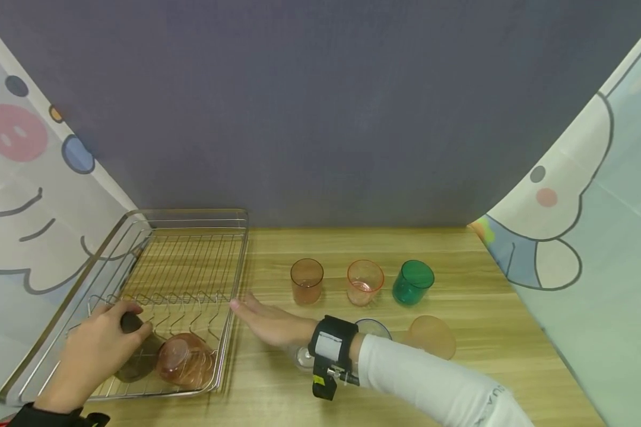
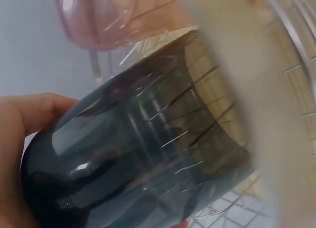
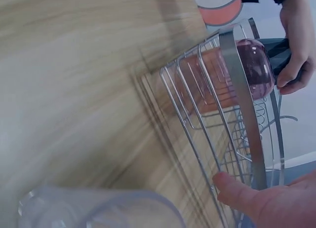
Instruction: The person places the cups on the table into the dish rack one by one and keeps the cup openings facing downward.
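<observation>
In the head view my left hand [image 1: 98, 347] grips a dark, see-through glass [image 1: 137, 363] by its base end, at the near left of a wire dish rack [image 1: 242, 249]. The left wrist view shows this dark glass [image 2: 123, 154] with its open mouth towards the wires. Beside it in the rack stands a pinkish-brown glass [image 1: 186, 360], mouth down. My right hand [image 1: 278, 323] is at the rack's right side, fingers straight and holding nothing. Its thumb [image 3: 236, 191] appears against the side wires in the right wrist view.
Right of the rack, a brown glass [image 1: 307, 283], a red-rimmed pink glass [image 1: 364, 284] and a green glass [image 1: 412, 284] stand in a row. A blue-rimmed clear glass [image 1: 375, 326] is partly hidden by my right wrist. A round tan disc [image 1: 431, 337] lies nearby.
</observation>
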Demonstrator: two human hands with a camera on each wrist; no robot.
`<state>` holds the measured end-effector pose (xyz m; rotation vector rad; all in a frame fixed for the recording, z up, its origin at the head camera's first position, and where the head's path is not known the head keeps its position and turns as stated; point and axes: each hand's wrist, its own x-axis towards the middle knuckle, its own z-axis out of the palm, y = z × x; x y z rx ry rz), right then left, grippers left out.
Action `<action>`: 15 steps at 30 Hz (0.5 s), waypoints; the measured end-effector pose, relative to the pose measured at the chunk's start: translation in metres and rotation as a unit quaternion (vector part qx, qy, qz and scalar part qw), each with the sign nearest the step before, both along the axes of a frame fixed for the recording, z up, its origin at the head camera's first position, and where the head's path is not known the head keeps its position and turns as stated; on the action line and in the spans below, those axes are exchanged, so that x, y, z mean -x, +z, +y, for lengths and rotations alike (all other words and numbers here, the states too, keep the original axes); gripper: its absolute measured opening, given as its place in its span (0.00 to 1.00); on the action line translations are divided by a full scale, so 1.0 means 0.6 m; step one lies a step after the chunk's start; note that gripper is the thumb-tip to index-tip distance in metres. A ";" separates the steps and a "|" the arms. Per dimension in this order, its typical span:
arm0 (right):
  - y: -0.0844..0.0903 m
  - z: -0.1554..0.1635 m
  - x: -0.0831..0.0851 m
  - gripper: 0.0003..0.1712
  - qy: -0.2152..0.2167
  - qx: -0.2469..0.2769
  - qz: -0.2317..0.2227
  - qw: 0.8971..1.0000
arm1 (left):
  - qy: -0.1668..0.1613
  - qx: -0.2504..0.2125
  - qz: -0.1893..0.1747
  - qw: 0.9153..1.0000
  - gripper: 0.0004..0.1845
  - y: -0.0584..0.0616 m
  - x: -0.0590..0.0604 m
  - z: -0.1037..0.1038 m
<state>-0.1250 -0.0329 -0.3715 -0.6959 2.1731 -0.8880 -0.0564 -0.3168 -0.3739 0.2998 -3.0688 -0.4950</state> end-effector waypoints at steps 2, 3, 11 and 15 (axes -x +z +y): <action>-0.004 0.000 0.000 0.42 -0.007 0.010 -0.015 1.000 | -0.001 0.000 0.006 1.000 0.27 -0.007 0.001 0.001; -0.006 -0.001 0.000 0.42 -0.012 0.016 -0.022 1.000 | 0.000 0.002 0.010 1.000 0.27 -0.011 0.001 0.002; -0.020 0.001 0.001 0.40 -0.034 0.067 -0.108 0.991 | -0.009 0.004 0.002 1.000 0.24 -0.032 0.003 0.005; -0.024 0.000 -0.004 0.41 -0.038 0.065 -0.125 0.989 | -0.011 0.003 0.002 1.000 0.24 -0.041 0.003 0.009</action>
